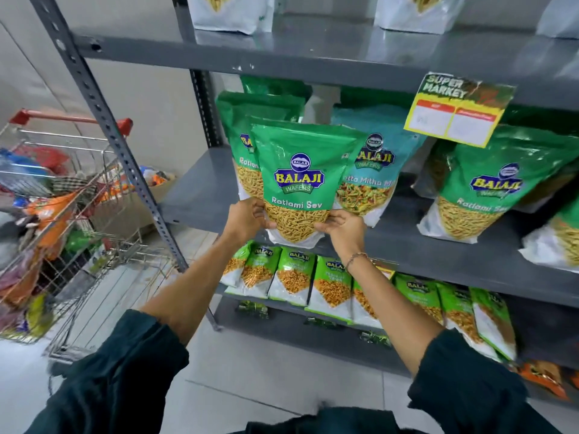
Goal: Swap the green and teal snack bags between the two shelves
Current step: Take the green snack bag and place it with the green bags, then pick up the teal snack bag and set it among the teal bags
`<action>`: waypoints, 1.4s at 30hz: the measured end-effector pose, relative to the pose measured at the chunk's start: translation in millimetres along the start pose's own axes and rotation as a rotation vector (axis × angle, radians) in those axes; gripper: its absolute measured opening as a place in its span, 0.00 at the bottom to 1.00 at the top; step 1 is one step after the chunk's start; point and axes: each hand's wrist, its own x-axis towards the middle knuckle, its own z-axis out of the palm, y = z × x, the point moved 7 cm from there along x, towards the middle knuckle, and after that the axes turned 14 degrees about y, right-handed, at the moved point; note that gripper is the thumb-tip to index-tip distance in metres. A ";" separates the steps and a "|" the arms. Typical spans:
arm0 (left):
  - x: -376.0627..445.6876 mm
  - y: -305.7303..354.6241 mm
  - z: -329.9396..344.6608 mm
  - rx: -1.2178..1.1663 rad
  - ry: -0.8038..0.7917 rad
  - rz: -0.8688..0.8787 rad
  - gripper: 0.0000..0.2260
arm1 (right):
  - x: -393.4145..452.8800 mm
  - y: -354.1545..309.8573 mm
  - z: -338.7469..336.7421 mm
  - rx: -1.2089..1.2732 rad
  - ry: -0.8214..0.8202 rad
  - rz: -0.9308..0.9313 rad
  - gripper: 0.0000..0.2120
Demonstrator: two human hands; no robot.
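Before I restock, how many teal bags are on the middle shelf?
1: the teal bag stands behind the green bag held in both hands, left, right. Others may be hidden.

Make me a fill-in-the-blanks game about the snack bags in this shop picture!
1. Both hands hold a ____ snack bag by its bottom corners.
2. Right behind it stands a ____ bag.
3. The bracelet is on the ____ wrist.
4. The shopping trolley has a ____ handle.

Missing words: green; teal; right; red
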 end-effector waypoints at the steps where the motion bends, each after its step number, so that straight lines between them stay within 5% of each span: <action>1: 4.8 -2.1 1.5 -0.004 0.003 -0.003 0.25 | 5.2 2.2 3.5 -0.007 -0.005 -0.005 0.14; 16: 33.6 -5.8 10.0 0.181 0.019 0.080 0.28 | 35.0 3.5 31.4 -0.107 -0.089 -0.144 0.16; 19: 23.3 0.7 3.0 0.150 0.147 0.127 0.32 | 35.9 8.8 23.3 -0.115 -0.158 -0.180 0.16; 23: -20.8 28.6 8.1 0.025 0.293 0.255 0.15 | 49.5 21.9 -22.9 -0.188 0.056 -0.210 0.06; 28: -62.2 64.6 99.3 0.063 -0.091 0.528 0.09 | 72.6 21.5 -88.8 -0.207 0.394 -0.238 0.09; 31: -60.6 68.3 148.4 -0.033 -0.289 0.303 0.23 | 99.6 31.2 -93.0 -0.313 0.296 -0.145 0.30; 34: -50.1 66.0 175.5 -0.202 -0.301 -0.018 0.33 | 115.3 40.5 -83.3 -0.293 0.110 -0.016 0.46; 37: -29.4 51.1 182.7 -0.166 -0.205 -0.201 0.31 | 120.3 46.8 -75.0 -0.245 -0.007 0.049 0.47; 42: 0.1 40.3 192.5 -0.068 -0.133 -0.124 0.28 | 125.2 50.6 -77.8 -0.259 0.001 -0.009 0.38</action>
